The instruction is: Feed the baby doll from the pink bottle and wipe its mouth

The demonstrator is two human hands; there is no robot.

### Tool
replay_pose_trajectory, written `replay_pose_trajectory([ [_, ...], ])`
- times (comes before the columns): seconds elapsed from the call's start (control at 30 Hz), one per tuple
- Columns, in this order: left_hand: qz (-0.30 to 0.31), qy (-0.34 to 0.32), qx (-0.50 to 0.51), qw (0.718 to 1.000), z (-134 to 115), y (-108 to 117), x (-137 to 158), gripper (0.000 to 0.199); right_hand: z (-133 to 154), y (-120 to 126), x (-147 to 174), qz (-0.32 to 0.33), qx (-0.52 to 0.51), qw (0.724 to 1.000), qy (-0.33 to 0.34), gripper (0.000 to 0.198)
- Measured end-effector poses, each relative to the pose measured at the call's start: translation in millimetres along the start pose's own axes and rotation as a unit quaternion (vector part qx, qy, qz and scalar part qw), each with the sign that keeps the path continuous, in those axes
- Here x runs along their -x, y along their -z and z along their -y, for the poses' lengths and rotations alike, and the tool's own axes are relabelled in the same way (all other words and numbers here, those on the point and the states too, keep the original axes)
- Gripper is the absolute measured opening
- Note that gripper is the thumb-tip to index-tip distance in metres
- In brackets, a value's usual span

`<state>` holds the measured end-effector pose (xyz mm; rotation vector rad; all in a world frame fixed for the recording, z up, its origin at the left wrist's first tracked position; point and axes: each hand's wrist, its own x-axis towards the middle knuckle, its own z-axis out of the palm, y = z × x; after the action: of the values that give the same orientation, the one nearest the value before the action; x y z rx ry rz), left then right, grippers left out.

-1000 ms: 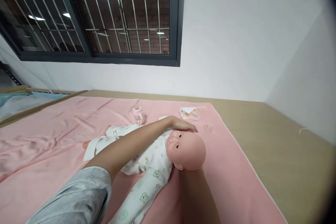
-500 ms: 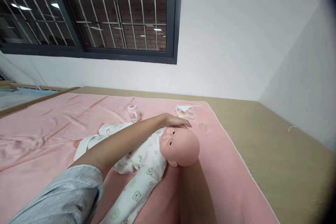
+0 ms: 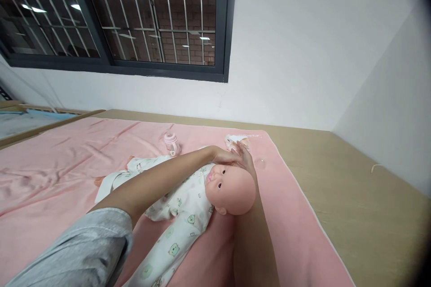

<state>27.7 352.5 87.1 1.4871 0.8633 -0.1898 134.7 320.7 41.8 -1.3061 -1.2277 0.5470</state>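
Note:
A baby doll in a white sleeper with green animal prints lies on a pink blanket, its bald head to the right. My left arm crosses over its body, and my left hand is beside the far side of the head. The doll's head and my other hand hide most of my left fingers. Passing behind the head, my right arm brings my right hand up against my left fingers. The right fingers look stretched out, with nothing visible in them.
Beyond the doll stands a pink baby bottle. A clear packet lies just past my hands, and a small clear round piece sits to their right. Behind the wooden surface rise a white wall and a barred window.
My right hand has come into view from behind the doll's head, up to my left fingers. My left arm and the doll have hardly moved.

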Motion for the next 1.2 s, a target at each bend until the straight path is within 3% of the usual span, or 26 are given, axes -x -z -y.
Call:
replay_pose_trajectory([
  [0.13, 0.005, 0.003, -0.006, 1.000, 2, 1, -1, 0.040, -10, -9, -14, 0.058, -0.119, 0.990, -0.057, 0.035],
  [0.33, 0.029, 0.006, -0.022, 0.999, 1, 4, -5, 0.043, -26, -15, -35, 0.105, -0.270, 0.948, -0.131, 0.036],
  [0.5, 0.054, 0.018, -0.032, 0.998, -2, 2, -2, 0.046, -36, 0, -49, 0.102, -0.395, 0.895, -0.182, 0.018],
  [0.57, 0.062, 0.027, -0.035, 0.997, -3, 1, -1, 0.049, -37, 12, -53, 0.093, -0.408, 0.886, -0.198, 0.017],
  [0.7, 0.079, 0.044, -0.044, 0.995, -6, -2, -2, 0.052, -33, 39, -61, 0.062, -0.274, 0.939, -0.200, 0.021],
  [0.8, 0.089, 0.056, -0.060, 0.993, -8, -5, -7, 0.055, -26, 58, -67, 0.036, -0.197, 0.962, -0.183, 0.023],
  [1.03, 0.068, 0.090, -0.113, 0.987, -5, -10, -24, 0.058, 0, 96, -62, 0.015, -0.084, 0.991, -0.101, 0.032],
  [1.2, 0.053, 0.094, -0.165, 0.980, -6, -16, -29, 0.062, 1, 110, -60, -0.013, 0.010, 0.999, -0.043, 0.033],
])
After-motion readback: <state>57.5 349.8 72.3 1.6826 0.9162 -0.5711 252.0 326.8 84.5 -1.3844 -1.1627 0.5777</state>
